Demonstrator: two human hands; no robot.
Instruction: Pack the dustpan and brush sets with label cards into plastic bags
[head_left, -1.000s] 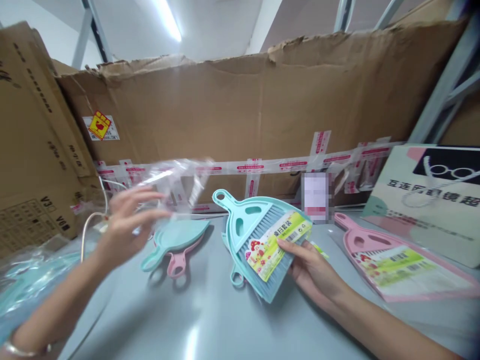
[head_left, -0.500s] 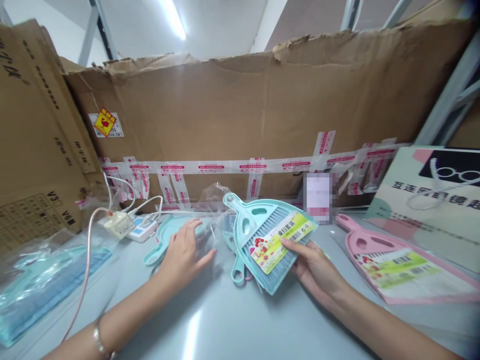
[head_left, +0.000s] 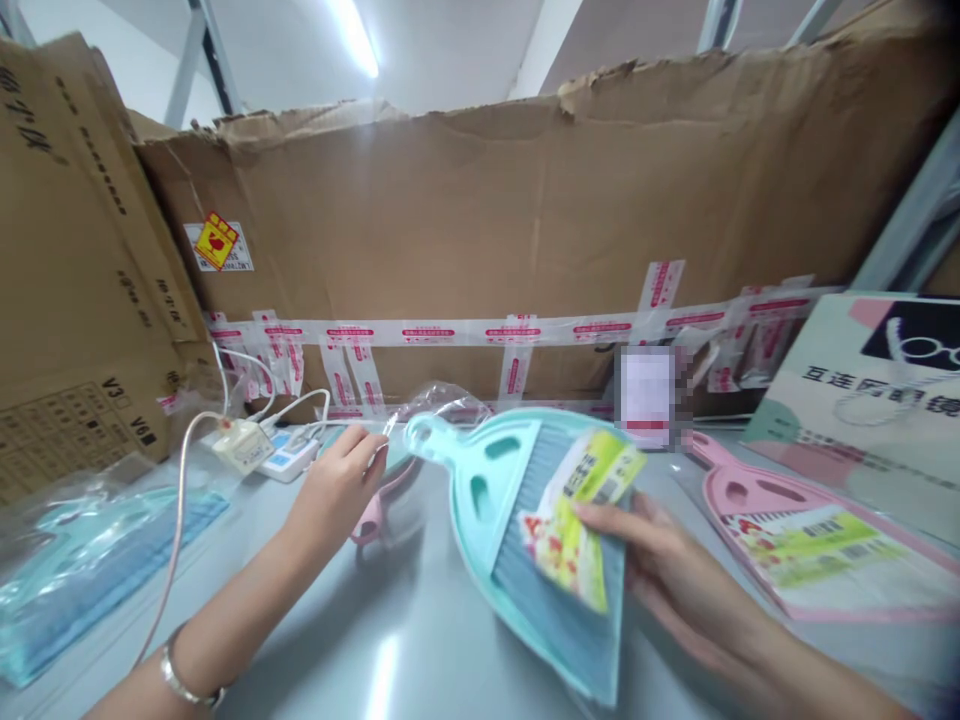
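My right hand (head_left: 675,570) grips a mint-green dustpan (head_left: 480,490) by its wide end, thumb on the front. A blue-bristled brush lies nested in the dustpan, under a yellow-green and white label (head_left: 585,510). The dustpan's handle points up and left. My left hand (head_left: 349,480), with a silver bangle at the wrist, has its fingers closed on the edge of a clear plastic bag (head_left: 442,402), which spreads behind the dustpan handle. Beside the left hand, a pink handle (head_left: 367,522) shows on the table, partly hidden by the fingers.
A pink dustpan (head_left: 787,530) with a label lies at right, before a printed board (head_left: 885,400). At left are a bagged mint-and-blue brush set (head_left: 105,560), a power strip (head_left: 289,455) and a cable (head_left: 180,520). A large cardboard box (head_left: 450,220) stands behind the grey table (head_left: 315,650).
The mint dustpan has come nearer and turned, its wide end now lower. My left hand has moved slightly left and its spread fingers have closed. The pink handle has come into sight.
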